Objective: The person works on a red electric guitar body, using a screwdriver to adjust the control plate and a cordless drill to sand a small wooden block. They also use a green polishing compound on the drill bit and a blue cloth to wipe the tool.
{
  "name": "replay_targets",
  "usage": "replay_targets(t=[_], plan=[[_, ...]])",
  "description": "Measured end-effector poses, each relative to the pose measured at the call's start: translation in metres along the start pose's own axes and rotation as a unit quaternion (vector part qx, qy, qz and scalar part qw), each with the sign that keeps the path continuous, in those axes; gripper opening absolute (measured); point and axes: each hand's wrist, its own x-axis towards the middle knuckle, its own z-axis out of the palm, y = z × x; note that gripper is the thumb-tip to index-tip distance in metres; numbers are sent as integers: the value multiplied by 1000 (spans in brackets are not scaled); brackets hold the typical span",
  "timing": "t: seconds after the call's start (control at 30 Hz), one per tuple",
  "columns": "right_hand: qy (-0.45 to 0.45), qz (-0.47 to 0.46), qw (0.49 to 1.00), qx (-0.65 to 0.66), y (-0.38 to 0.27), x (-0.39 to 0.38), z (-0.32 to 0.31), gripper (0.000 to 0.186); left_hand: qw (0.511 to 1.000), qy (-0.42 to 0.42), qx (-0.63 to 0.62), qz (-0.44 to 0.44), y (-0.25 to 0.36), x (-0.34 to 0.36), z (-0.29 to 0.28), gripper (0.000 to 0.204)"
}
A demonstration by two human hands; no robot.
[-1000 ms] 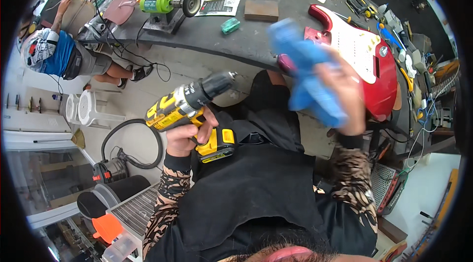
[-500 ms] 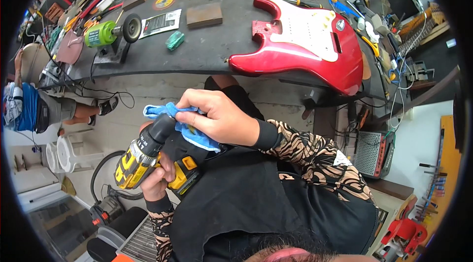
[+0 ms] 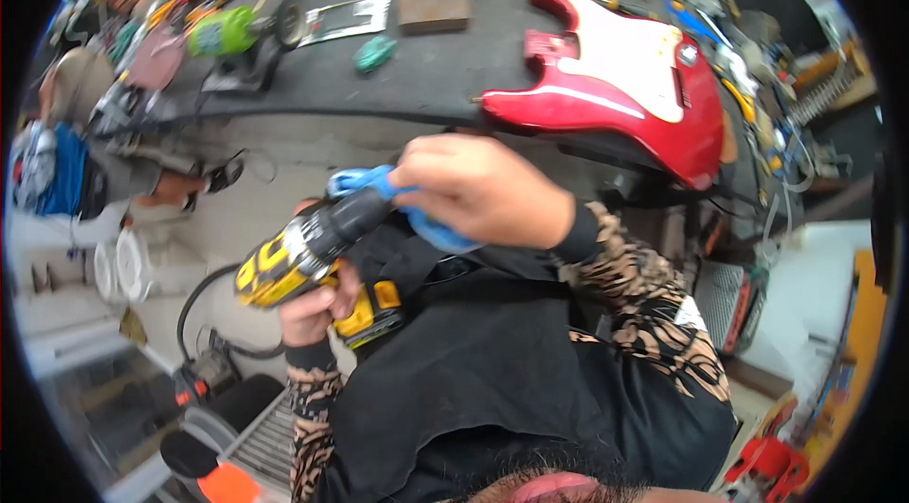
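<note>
My left hand [image 3: 317, 309] is wrapped round the grip of a yellow and black cordless drill [image 3: 275, 268], which points up and to the right. My right hand [image 3: 473, 183] is closed on a blue cloth [image 3: 440, 230] right at the drill's black chuck [image 3: 358, 215]. Folds of the cloth stick out on both sides of my fingers, and whatever lies inside it is hidden. Beyond my hands, a glossy red electric guitar body [image 3: 615, 91] with a white pickguard rests on the dark workbench [image 3: 445, 68].
A green bench grinder [image 3: 222, 34], a brown block [image 3: 434, 11] and a teal bundle [image 3: 375, 53] stand on the bench. Many tools crowd its far side. Another person [image 3: 76, 172] is at the left, near white plastic chairs [image 3: 133, 264]. A black hose [image 3: 194, 300] curves below.
The whole view has shifted, so the bench and my hands sit farther right in it. My right hand has turned at the chuck and is blurred; both hands keep their holds.
</note>
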Motion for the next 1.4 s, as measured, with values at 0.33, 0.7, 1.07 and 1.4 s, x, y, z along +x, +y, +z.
replay_targets(t=[0.33, 0.7, 1.07, 1.4], plan=[[101, -57, 879, -463, 82, 114, -127, 40, 931, -211, -287, 77, -15, 28, -19, 87], [68, 173, 837, 515, -31, 45, 73, 43, 976, -121, -165, 77, -28, 33, 27, 61], [233, 218, 705, 634, 10, 46, 108, 22, 979, 11, -195, 53, -35, 24, 55, 50], [212, 314, 633, 675, 57, -17, 124, 29, 990, 127, 51, -27, 19, -11, 29, 40]])
